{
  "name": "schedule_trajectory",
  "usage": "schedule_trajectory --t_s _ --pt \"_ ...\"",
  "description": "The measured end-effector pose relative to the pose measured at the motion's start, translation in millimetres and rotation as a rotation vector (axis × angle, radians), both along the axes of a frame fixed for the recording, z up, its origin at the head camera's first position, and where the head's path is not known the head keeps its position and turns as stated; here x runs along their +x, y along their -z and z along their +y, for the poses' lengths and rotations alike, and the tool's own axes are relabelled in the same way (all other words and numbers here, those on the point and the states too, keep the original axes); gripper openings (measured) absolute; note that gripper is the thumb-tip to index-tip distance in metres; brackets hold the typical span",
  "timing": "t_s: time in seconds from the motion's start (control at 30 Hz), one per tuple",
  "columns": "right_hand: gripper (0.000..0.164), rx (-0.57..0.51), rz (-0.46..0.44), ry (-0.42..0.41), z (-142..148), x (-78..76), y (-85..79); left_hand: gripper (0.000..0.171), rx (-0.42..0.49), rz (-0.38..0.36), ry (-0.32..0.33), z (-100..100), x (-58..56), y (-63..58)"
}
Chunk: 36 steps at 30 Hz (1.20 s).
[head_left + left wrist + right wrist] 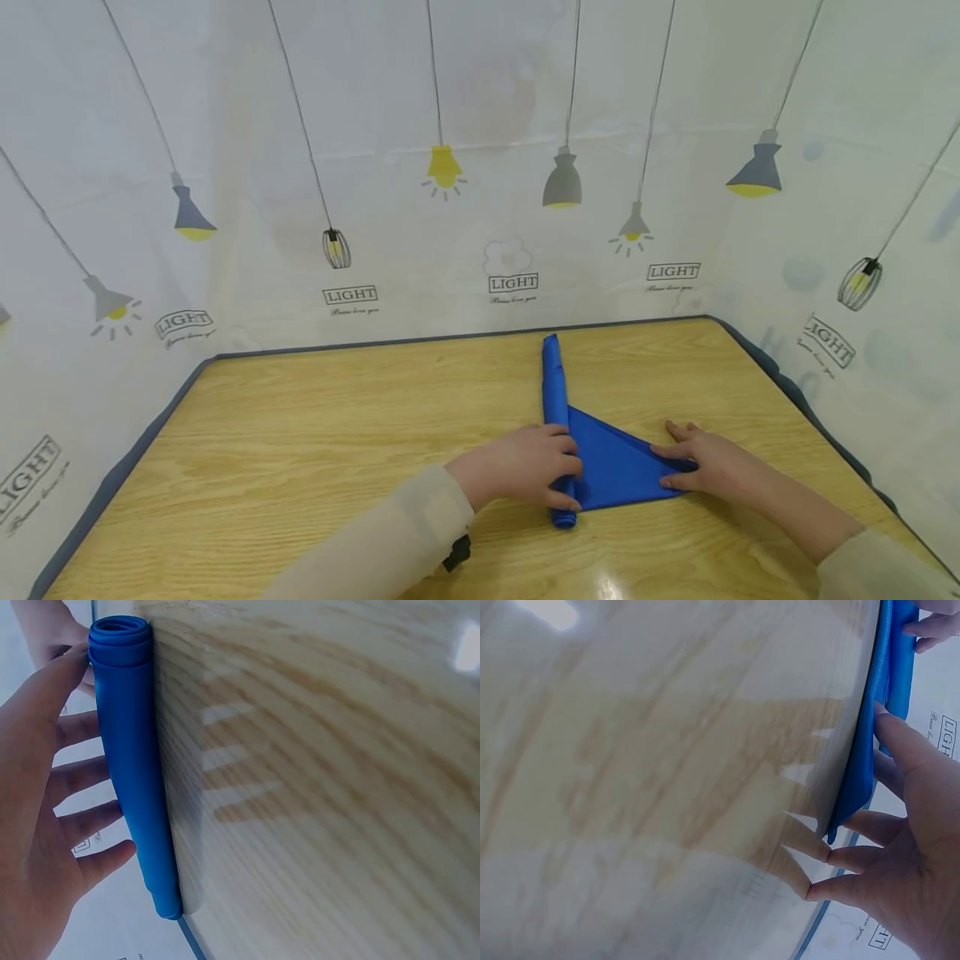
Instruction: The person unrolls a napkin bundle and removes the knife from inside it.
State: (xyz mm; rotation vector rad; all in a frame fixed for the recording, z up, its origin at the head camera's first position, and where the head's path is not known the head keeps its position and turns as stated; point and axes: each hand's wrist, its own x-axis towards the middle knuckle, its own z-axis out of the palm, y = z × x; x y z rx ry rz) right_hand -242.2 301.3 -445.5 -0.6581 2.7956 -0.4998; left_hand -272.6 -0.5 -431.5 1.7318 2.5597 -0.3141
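Note:
A smooth blue cloth lies on the table, part of it wound into a long narrow roll [553,383], with layered coils showing at its near end. From the roll's right side a flat triangular flap [611,467] of the same cloth tapers to a point. Across the near half of the roll rests my left hand [525,462], its fingers spread along one side in the left wrist view and the thumb near the coiled end [120,628]. My right hand [712,467] touches the flap's pointed end [851,799], fingers extended and spread, thumb lying on the cloth.
The wood-grain table [337,425] has a dark border and reflects light near its front. White sheeting [420,250] printed with hanging lamps stands along the back and both sides. A black piece [456,552] shows under the left sleeve.

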Motion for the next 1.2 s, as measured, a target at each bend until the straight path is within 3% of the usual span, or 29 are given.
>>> schedule_trajectory --t_s 0.23,0.77,1.2 --pt "0.059 0.003 0.002 0.007 1.0 1.1 -0.2 0.043 0.026 0.05 0.016 -5.9 -0.8 -2.3" --pt "0.059 0.003 -0.012 0.012 1.0 1.0 -2.1 0.038 0.077 -0.01 -0.061 -25.5 -1.3 -3.6" --pt "0.059 -0.002 -0.016 0.008 -1.5 -0.2 0.3 0.041 0.089 -0.101 -0.142 -42.3 3.1 -2.4"
